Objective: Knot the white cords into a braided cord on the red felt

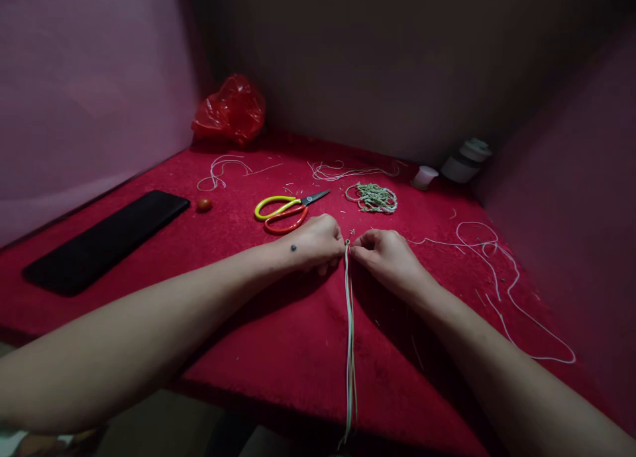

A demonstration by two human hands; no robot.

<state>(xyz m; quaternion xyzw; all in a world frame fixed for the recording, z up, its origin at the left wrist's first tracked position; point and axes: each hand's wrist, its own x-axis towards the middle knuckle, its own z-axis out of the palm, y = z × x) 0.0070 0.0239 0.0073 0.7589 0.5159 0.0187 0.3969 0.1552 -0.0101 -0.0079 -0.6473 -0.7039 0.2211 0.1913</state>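
Note:
A bundle of thin white and green cords [349, 324] hangs down from between my hands and past the table's front edge. A small knot or loop [348, 242] tops the bundle. My left hand [320, 242] is closed, pinching at the left side of this top end. On the other side, my right hand [387, 253] is closed too, thumb and forefinger pinched on a cord end beside the loop; the exact strand is too small to make out. Behind the right hand, a long white cord [511, 288] trails loosely over the red cloth to the right.
Scissors with yellow and red handles [285, 216] lie beyond my left hand. Around them are a green-white braided cord pile [375, 197], loose white threads [342, 172], a black phone-like slab [109, 238], a small reddish-brown round object [203, 205], a red plastic bag [233, 112] and white containers [462, 162].

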